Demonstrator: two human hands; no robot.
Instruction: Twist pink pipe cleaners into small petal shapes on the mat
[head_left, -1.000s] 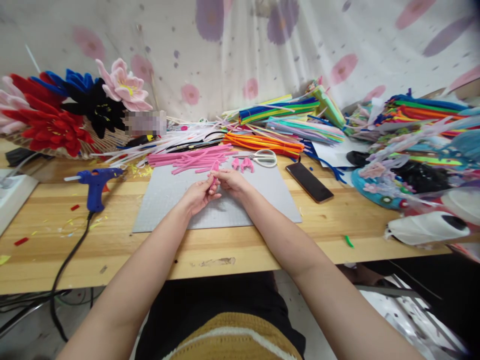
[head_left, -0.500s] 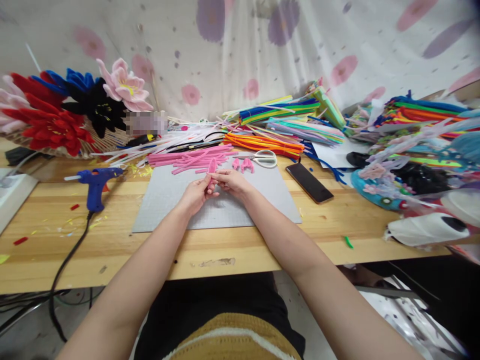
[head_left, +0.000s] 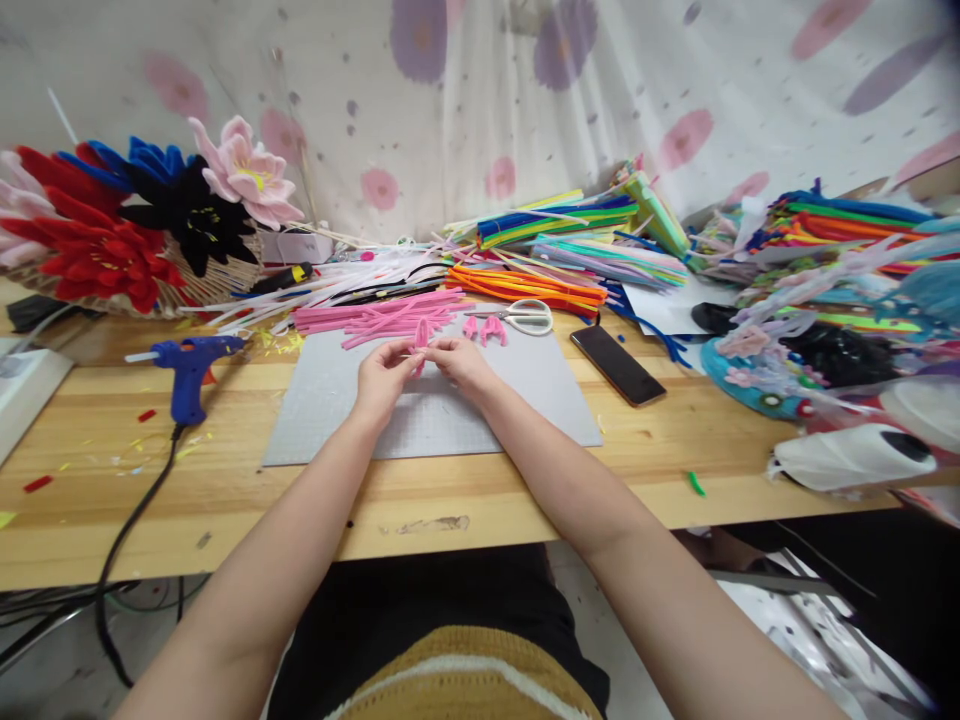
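Note:
A small looped piece of pink pipe cleaner (head_left: 421, 333) stands upright between my fingertips, above the grey cutting mat (head_left: 322, 420). My left hand (head_left: 384, 372) pinches it from the left. My right hand (head_left: 459, 364) pinches it from the right, close against the left fingertips. Its lower end is partly hidden by my fingers. Just behind my hands lie loose pink pipe cleaners (head_left: 375, 318). Two bent pink pieces (head_left: 492, 330) rest on the mat right of my hands, beside white-handled scissors (head_left: 529, 317).
A blue glue gun (head_left: 189, 375) with a black cord stands at the left, before fuzzy flowers (head_left: 105, 250). A black phone (head_left: 617, 365) lies right of the mat. Bundles of orange pipe cleaners (head_left: 529, 290) and other colours line the back. Bagged craft supplies (head_left: 847, 350) crowd the right.
My left hand has turned, its fingers now bent more over the pink piece. The right fingers have shifted slightly lower on it. Other things keep their places.

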